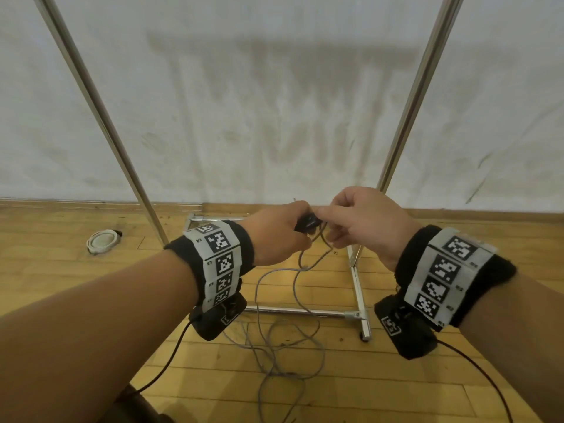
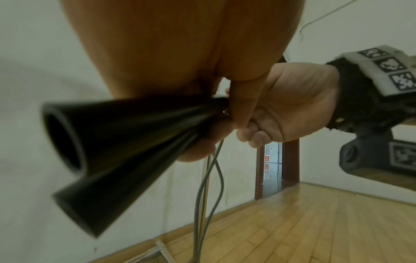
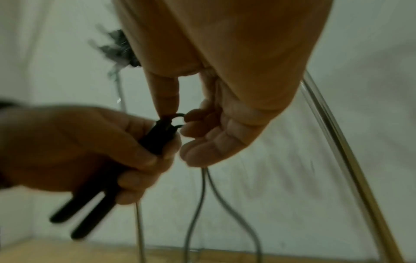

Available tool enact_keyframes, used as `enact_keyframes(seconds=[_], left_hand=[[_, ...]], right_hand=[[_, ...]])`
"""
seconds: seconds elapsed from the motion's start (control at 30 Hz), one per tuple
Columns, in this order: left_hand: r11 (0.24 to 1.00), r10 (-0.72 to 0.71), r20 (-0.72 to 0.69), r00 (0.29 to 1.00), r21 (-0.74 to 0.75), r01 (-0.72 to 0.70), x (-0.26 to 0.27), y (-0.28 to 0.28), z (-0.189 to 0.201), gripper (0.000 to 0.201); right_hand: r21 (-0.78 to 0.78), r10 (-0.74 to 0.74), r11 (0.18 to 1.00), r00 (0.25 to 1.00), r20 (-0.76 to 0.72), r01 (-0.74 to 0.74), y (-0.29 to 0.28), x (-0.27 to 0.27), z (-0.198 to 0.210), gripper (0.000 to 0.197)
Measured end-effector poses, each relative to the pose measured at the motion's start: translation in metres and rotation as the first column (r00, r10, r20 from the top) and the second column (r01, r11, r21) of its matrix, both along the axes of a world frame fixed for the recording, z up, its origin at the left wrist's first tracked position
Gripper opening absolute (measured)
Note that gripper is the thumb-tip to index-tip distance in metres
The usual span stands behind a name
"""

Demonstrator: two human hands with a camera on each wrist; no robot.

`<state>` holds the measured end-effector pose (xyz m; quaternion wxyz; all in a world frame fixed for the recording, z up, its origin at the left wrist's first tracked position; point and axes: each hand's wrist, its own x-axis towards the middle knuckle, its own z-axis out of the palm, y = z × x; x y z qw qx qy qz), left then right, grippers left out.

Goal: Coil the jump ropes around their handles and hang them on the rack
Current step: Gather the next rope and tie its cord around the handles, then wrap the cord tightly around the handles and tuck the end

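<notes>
My left hand (image 1: pixel 282 232) grips two black jump rope handles (image 2: pixel 126 142) side by side; in the head view only their tips (image 1: pixel 308 223) show between my hands. My right hand (image 1: pixel 341 221) pinches the thin grey rope (image 1: pixel 300 261) right where it leaves the handle tops (image 3: pixel 166 128). In the right wrist view, two rope strands (image 3: pixel 202 204) hang down from my curled right fingers (image 3: pixel 202 142). The rest of the rope lies in loose tangled loops on the floor (image 1: pixel 274 346) below my hands. Both hands are held in front of the rack's lower frame.
A chrome garment rack has two slanted uprights (image 1: pixel 100 117) (image 1: pixel 412 96) and a floor base bar (image 1: pixel 305 311) with a caster (image 1: pixel 365 334). A white wall stands behind. A small round white object (image 1: pixel 102 241) lies on the wooden floor (image 1: pixel 396 392) at the left.
</notes>
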<state>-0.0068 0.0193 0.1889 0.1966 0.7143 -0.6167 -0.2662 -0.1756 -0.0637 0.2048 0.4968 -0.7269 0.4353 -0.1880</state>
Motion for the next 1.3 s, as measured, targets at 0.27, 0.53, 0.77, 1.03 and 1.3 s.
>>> enact_keyframes(seconds=[0.27,0.53,0.77,1.03,1.3], left_hand=[[0.987,0.076,-0.220,0.972,-0.121,-0.105,0.002,-0.006,0.004,0.015],[0.763,0.339,-0.674,0.657,-0.212,-0.611,0.059,-0.008,0.026,0.014],[0.602,0.363,-0.779,0.511,-0.222,-0.767,0.086,0.002,0.027,0.010],[0.952,-0.065,-0.502,0.862,-0.290,-0.098,0.024,0.004,0.018,0.009],[0.908,-0.055,-0.554,0.831,-0.374,-0.189,0.010,0.001,0.031,0.009]], right_hand=[[0.144,0.245,0.956,0.966,0.085,-0.256,0.000,-0.001,-0.002,0.041],[-0.155,0.261,0.929,0.890,-0.374,-0.337,-0.045,-0.037,-0.001,0.027],[-0.297,-0.085,0.917,0.595,-0.799,-0.268,-0.091,-0.077,-0.010,0.033],[-0.061,0.414,0.907,0.909,-0.054,-0.417,-0.017,-0.011,0.014,0.081],[0.263,0.119,0.945,0.953,0.280,-0.195,0.021,0.022,-0.003,0.021]])
